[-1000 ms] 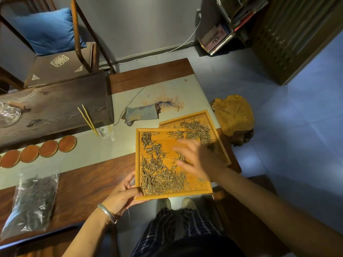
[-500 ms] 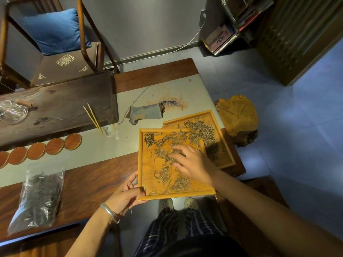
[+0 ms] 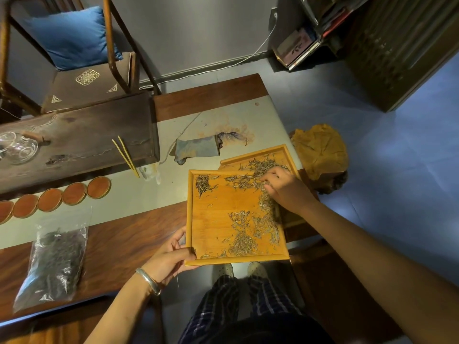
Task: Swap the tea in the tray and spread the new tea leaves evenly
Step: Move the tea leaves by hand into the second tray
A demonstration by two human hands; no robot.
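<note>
A square yellow wooden tray (image 3: 216,209) juts over the table's near edge. My left hand (image 3: 171,256) grips its near left corner, thumb on the rim. Pale thin tea leaves (image 3: 248,229) lie mostly on the tray's right half, with a small clump at the far left corner. My right hand (image 3: 283,187) rests fingers-down on the leaves at the tray's far right corner, where the leaves spill toward a second yellow tray (image 3: 260,155) lying behind and partly under the first. A clear bag of dark tea (image 3: 54,259) lies on the table to the left.
A row of round orange coasters (image 3: 74,193) lines the pale runner. Bamboo tongs (image 3: 125,155) lean on the dark wooden tea board (image 3: 87,135), which bears a glass cup (image 3: 17,147). A grey cloth (image 3: 196,150) lies behind the trays. A yellow stump stool (image 3: 320,150) stands right.
My right hand has swept from the tray's middle to its far right corner, dragging leaves that way. The near left of the tray is now bare. My left hand keeps its hold.
</note>
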